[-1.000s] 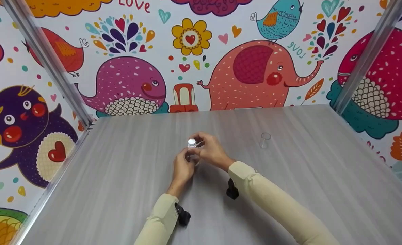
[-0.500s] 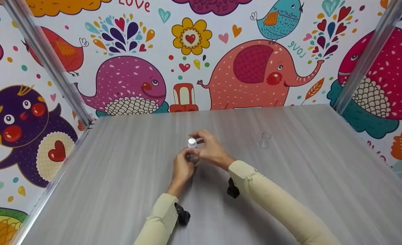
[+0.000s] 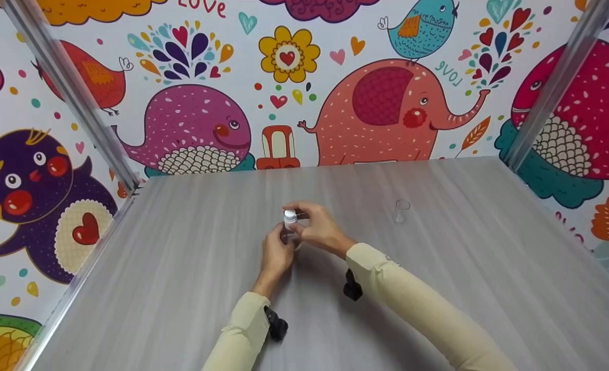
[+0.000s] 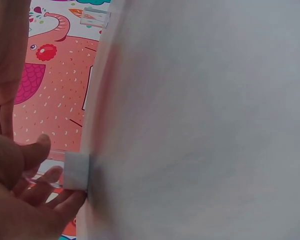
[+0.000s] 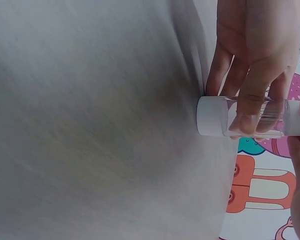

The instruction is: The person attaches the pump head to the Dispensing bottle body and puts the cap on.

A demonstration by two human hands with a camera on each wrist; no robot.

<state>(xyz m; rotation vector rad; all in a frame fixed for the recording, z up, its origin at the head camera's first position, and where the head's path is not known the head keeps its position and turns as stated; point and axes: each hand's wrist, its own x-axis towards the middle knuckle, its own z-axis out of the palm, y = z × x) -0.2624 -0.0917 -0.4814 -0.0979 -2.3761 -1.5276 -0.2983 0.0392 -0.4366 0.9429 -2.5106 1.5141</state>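
Head view, mid-frame: clear cylindrical bottle gripped by left hand, white top pinched by right hand, fingers bent.

Left grip, right grip, around apparent bottle

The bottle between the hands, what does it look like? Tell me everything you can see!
The bottle is small and slim, with a clear body, a white base and a white top. It looks like plastic or glass. It stands upright on the gray table. The person's left hand grips the clear body, and the right hand holds it by the white top. Whether anything is inside can't be told.
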